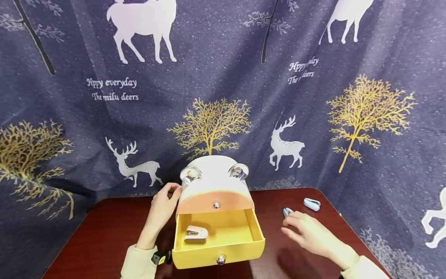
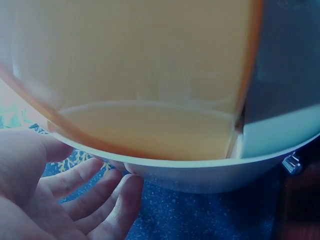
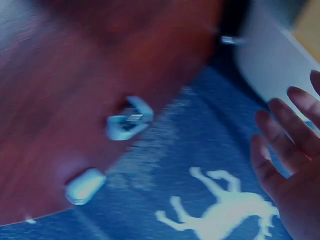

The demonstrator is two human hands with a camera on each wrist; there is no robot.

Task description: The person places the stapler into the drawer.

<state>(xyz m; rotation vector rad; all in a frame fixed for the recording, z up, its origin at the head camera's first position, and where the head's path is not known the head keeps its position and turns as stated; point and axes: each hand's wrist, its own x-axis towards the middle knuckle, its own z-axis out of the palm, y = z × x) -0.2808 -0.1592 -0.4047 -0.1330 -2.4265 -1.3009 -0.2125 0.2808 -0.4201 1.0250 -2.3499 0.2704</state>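
Note:
A white desktop drawer box (image 1: 209, 176) with two round silver knob-like eyes stands at the centre of the table. Its yellow drawer (image 1: 248, 252) is pulled out, and a pale pink mini stapler (image 1: 196, 234) lies in the left part of it. My left hand (image 1: 163, 205) rests at the box's left side, its fingers loosely bent near the edge in the left wrist view. Over the table to the right, my right hand (image 1: 310, 234) holds nothing, fingers relaxed. Just beyond its fingertips is a blue mini stapler (image 1: 287, 211), partly hidden by the hand in the head view.
Farther right lies a second light blue mini stapler (image 1: 311, 204), close to the table's right edge. Above the yellow drawer is an orange drawer (image 1: 200, 202) with a silver knob, pushed in. A dark blue deer-print cloth (image 1: 216, 77) hangs behind the red-brown table (image 1: 94, 236).

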